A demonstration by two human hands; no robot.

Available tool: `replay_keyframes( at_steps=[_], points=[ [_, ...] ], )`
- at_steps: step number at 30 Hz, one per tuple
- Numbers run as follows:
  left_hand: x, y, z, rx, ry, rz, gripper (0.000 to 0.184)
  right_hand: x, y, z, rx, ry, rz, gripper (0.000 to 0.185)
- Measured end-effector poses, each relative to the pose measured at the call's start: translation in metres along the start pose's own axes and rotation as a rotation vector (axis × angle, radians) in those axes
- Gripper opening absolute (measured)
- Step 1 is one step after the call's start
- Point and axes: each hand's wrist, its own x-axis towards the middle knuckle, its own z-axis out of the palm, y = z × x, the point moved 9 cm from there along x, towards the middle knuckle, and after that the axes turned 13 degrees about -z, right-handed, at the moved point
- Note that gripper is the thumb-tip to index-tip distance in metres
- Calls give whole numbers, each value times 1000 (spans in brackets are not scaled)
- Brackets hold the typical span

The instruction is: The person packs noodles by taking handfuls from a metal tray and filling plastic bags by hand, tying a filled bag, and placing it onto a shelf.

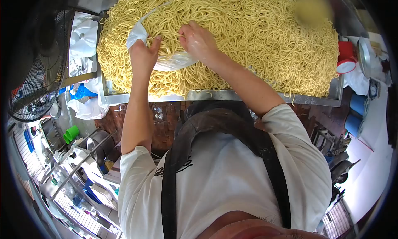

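A thick heap of yellow noodles (265,44) fills a metal tray (215,95) in front of me. On the heap lies a whitish plastic bag (176,62), its mouth spread wide, with noodles inside it. My left hand (144,52) is at the bag's left edge, its fingers wrapped round the plastic and the thumb pointing up over the noodles. My right hand (197,40) is closed over the noodles at the right side of the bag, fingers curled in; what lies within them is hidden.
A fan (39,64) stands at the left, near white plastic bags (85,40). Green cups (71,133) are at the lower left. A red container (346,56) sits by the tray's right end, with blue containers (355,114) below. A yellow blur hangs at the upper right.
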Motion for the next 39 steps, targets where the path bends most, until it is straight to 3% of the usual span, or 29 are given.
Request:
replay_keyframes(
  at_steps=[3,6,9,11,12,15,16,19,22,25,28,31,32,34,35,36,38,39],
  points=[
    [-3,3,6,60,-5,-29,36,-1,-3,-1,-1,-45,17,11],
    [-2,13,1,7,-26,-24,37,3,-12,-26,150,69,-81,15],
    [-4,27,3,-89,-90,52,42,2,-10,-45,559,-93,51,16],
    [-10,47,9,-112,-188,167,47,-5,-2,-30,1077,-225,190,14],
    [-12,61,8,-130,-179,187,41,-9,-3,-21,1337,-294,261,14],
    [-12,55,25,5,-178,198,30,-15,13,-4,1479,-260,383,14],
    [-10,50,30,40,-164,171,22,-17,17,-1,1452,-250,380,15],
    [2,14,33,83,-183,-302,25,-22,21,0,1394,-223,379,17],
    [5,12,28,-122,-167,-287,23,-29,17,-6,1421,-194,405,16],
    [-6,39,26,-247,-101,17,23,-29,14,-7,1477,-177,429,16],
    [-15,45,30,-114,-137,115,24,-23,11,-25,1388,-133,382,18],
    [-14,30,28,-247,-226,-92,26,-6,14,-88,1275,25,297,17],
    [-13,28,23,-283,-137,-20,27,-1,19,-119,1209,99,233,15],
    [-13,17,17,-334,-128,-141,25,9,18,-203,967,265,85,24],
    [-12,11,14,-359,-123,-199,25,9,54,-230,870,314,-26,34],
    [-13,-1,15,-394,-182,-258,27,10,70,-269,960,431,-55,26],
    [-12,-4,4,-525,-93,-284,28,9,102,-346,1124,659,-148,18],
    [-12,-5,-3,-589,-49,-298,28,17,67,-381,787,618,-144,21]
  ],
)
